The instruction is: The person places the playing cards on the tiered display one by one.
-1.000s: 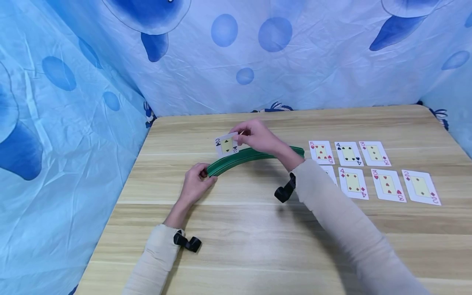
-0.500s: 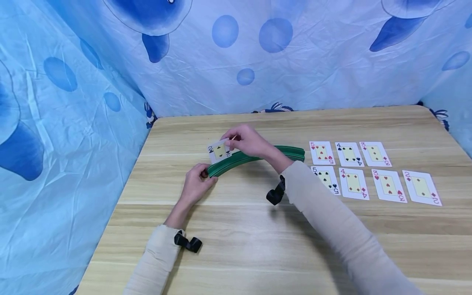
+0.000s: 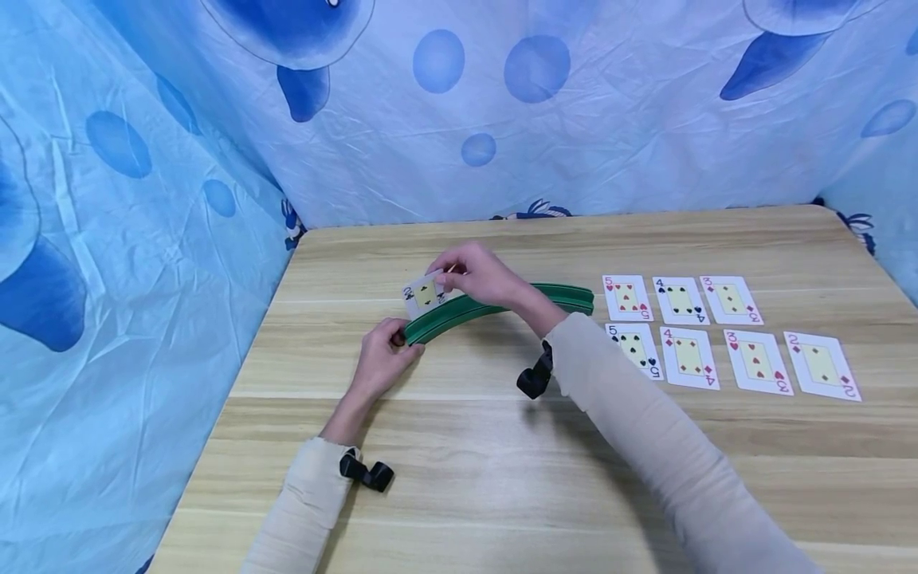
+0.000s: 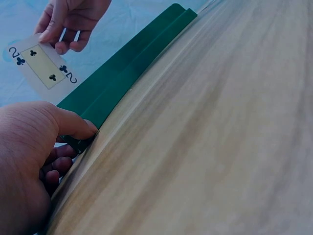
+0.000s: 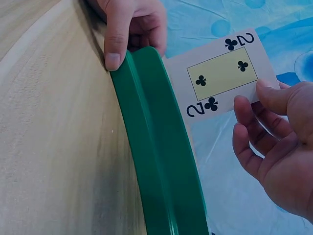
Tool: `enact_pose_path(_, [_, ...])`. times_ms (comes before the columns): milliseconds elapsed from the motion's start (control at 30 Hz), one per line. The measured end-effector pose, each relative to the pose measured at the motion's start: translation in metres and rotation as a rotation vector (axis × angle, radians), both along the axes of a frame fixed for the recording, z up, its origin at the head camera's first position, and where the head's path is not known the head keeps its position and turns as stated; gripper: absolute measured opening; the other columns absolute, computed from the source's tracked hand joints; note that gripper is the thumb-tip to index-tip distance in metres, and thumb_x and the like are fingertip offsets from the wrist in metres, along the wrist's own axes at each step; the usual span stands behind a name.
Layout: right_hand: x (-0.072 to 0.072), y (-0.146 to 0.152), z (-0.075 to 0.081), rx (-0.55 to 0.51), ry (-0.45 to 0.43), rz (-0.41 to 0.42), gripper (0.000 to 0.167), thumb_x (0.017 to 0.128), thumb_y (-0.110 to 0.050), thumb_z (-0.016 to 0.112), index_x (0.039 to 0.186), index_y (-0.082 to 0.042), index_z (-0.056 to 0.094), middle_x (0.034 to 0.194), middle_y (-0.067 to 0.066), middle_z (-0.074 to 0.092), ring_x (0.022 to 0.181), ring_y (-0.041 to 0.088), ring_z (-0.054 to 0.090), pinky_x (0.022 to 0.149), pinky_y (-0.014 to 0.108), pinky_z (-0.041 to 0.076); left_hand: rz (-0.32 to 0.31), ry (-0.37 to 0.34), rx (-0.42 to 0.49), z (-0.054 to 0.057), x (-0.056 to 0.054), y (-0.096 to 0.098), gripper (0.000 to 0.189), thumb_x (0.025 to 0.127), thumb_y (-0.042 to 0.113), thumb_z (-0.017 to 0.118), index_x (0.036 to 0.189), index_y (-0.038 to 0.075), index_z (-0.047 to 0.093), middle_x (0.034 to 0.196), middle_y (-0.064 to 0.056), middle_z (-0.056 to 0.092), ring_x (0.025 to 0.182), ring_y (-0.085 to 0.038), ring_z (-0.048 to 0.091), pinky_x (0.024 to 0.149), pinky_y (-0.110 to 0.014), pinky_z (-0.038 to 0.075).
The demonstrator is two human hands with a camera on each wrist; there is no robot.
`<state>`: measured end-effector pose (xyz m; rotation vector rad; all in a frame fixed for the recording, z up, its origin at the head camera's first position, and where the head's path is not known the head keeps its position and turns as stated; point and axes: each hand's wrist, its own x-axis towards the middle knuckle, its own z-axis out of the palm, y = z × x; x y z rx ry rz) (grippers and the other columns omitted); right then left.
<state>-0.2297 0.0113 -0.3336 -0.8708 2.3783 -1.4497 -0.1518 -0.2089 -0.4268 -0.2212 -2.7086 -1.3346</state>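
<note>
A curved green card holder (image 3: 459,312) stands on the table. My left hand (image 3: 382,357) grips its left end, the thumb (image 4: 80,125) on the near side and other fingers behind. Pinched between thumb and fingers of my right hand (image 3: 482,275) is a two of clubs (image 3: 423,295), tilted, its face toward me. The card's lower edge meets the back of the holder near the left end; whether it sits in a slot I cannot tell. In the right wrist view the two of clubs (image 5: 222,73) is held by its outer edge.
To the right, face-up cards lie in two rows. The back row has a five of hearts (image 3: 628,298), four of spades (image 3: 680,300) and three of diamonds (image 3: 731,300); the front row includes a five of spades (image 3: 634,351). A blue curtain (image 3: 610,143) hangs behind the table.
My right hand has moved left and slightly down with the two of clubs, bringing it to the holder's left end. The five of spades has come into fuller view. My left hand stays put.
</note>
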Motion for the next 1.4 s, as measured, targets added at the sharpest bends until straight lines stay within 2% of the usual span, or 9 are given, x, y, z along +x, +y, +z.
enact_pose_path(100, [0.000,-0.001,-0.003,0.006,-0.007,0.009,0.021,0.099,-0.006,0.059,0.114,-0.001,0.072,0.116,0.017,0.071,0.086,0.022,0.064,0.085,0.045,0.057,-0.002,-0.004,0.002,0.000,0.000,0.000,0.027,0.080,0.002,0.077,0.105,-0.003,0.069,0.091,-0.014,0.061,0.083,-0.022,0.050,0.071,-0.023,0.039])
enact_pose_path(167, [0.000,-0.001,-0.005,0.016,-0.012,0.011,0.021,0.098,-0.005,0.059,0.114,-0.001,0.072,0.116,0.017,0.071,0.086,0.025,0.066,0.086,0.047,0.058,-0.003,-0.004,0.004,0.000,0.000,0.000,0.027,0.080,0.002,0.077,0.105,-0.003,0.069,0.091,-0.014,0.061,0.083,-0.022,0.050,0.072,-0.023,0.039])
enact_pose_path(300, [0.001,-0.002,-0.008,0.059,-0.008,-0.004,0.022,0.098,-0.006,0.059,0.117,-0.002,0.071,0.117,0.016,0.070,0.088,0.030,0.067,0.079,0.037,0.057,-0.001,-0.003,0.001,0.000,0.000,0.000,0.027,0.080,0.002,0.077,0.105,-0.003,0.069,0.092,-0.014,0.061,0.083,-0.022,0.050,0.072,-0.023,0.040])
enact_pose_path(400, [0.002,-0.001,-0.010,0.083,-0.006,-0.009,0.024,0.099,-0.007,0.060,0.120,-0.003,0.070,0.117,0.015,0.070,0.089,0.030,0.067,0.078,0.035,0.057,0.002,-0.004,-0.003,0.000,0.000,0.000,0.027,0.080,0.002,0.077,0.105,-0.003,0.069,0.092,-0.014,0.061,0.083,-0.022,0.050,0.072,-0.023,0.040])
enact_pose_path(500, [0.002,0.002,-0.010,0.102,-0.007,-0.013,0.027,0.099,-0.009,0.061,0.124,-0.006,0.069,0.117,0.014,0.069,0.092,0.028,0.068,0.082,0.038,0.058,-0.001,-0.005,-0.003,0.000,0.000,0.001,0.027,0.080,0.002,0.077,0.106,-0.003,0.069,0.093,-0.014,0.061,0.084,-0.022,0.051,0.072,-0.023,0.040])
enact_pose_path(700, [0.001,0.015,-0.007,0.121,-0.009,-0.054,0.033,0.097,-0.014,0.065,0.130,-0.008,0.065,0.119,0.012,0.068,0.099,0.025,0.067,0.087,0.036,0.056,0.004,-0.023,-0.004,0.000,-0.001,0.002,0.030,0.080,0.002,0.077,0.108,-0.003,0.069,0.094,-0.015,0.062,0.084,-0.023,0.051,0.073,-0.023,0.040])
enact_pose_path(1100, [0.005,0.070,-0.007,0.066,0.018,-0.097,0.032,0.096,-0.014,0.066,0.127,-0.006,0.065,0.121,0.017,0.068,0.104,0.026,0.065,0.093,0.042,0.052,0.017,-0.031,-0.014,-0.003,-0.001,0.000,0.029,0.080,0.003,0.077,0.108,-0.002,0.069,0.093,-0.014,0.060,0.083,-0.021,0.050,0.071,-0.023,0.040])
enact_pose_path(1400, [0.016,0.121,-0.003,0.089,0.027,-0.166,0.033,0.097,-0.014,0.064,0.129,-0.005,0.063,0.126,0.017,0.066,0.107,0.030,0.065,0.094,0.043,0.051,0.016,-0.033,-0.016,-0.002,0.000,0.000,0.030,0.080,0.002,0.077,0.109,-0.003,0.069,0.094,-0.015,0.061,0.084,-0.022,0.050,0.072,-0.024,0.040])
